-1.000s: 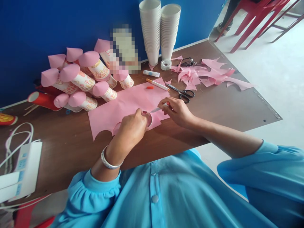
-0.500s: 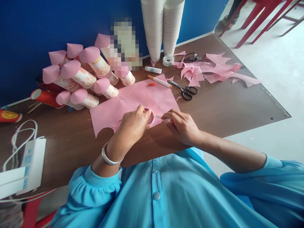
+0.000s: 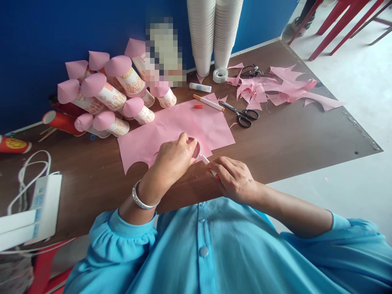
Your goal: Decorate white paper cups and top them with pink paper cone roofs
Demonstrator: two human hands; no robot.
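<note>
My left hand (image 3: pixel 173 159) presses a small round cup (image 3: pixel 195 148), mouth down, onto a pink paper sheet (image 3: pixel 183 124) on the brown table (image 3: pixel 290 134). Its fingers curl over the cup. My right hand (image 3: pixel 234 178) is closed on a white marker (image 3: pixel 207 163), whose tip touches the paper at the cup's near right rim. A cut-out curve shows in the sheet's near left edge.
Paper cups capped with pink cones (image 3: pixel 107 96) lie piled at the back left. Two tall white cup stacks (image 3: pixel 214 32) stand against the blue wall. Scissors (image 3: pixel 241 114), another marker (image 3: pixel 208 103), glue stick (image 3: pixel 200 87), tape roll (image 3: pixel 220 75) and pink scraps (image 3: pixel 275 90) lie beyond the sheet. A power strip (image 3: pixel 33 212) sits left.
My right hand has swung the marker round the cup's rim, from its far right side toward me. My left hand has stayed on the cup.
</note>
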